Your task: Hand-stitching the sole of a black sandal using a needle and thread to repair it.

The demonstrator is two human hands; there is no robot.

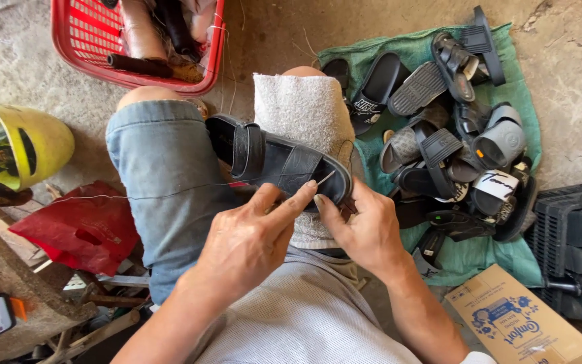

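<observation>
Across the person's lap, a black sandal (277, 160) is laid sole-down on a folded white towel (304, 111) that cushions the right knee, its heel end bridging over toward the denim-clad left thigh so that the strap side faces up and the work sits steady. At the toe end, a needle (325, 178) is pinched between the fingertips of the two hands. The left hand (250, 239) is closed on it from the near side, thumb and forefinger pressed together at the sandal's rim; the right hand (365, 232) is closed too, its fingers wrapped round the toe of the sandal to brace it while the thumb meets the needle. A thin thread (143, 196) is drawn taut from that point leftward across the jeans, kept clear of the lap rather than tangled.

On the concrete floor, toward its far right side, a heap of dark sandals and slides (453, 135) is piled on a green cloth (466, 259), within arm's reach of the right hand. A red plastic basket (75, 47) with spools and rolls is set at the far edge, a yellow helmet (28, 145) lies at the left edge, and a red bag (82, 226) is spread beside the left leg. A cardboard box (520, 327) is seen at the near right corner.
</observation>
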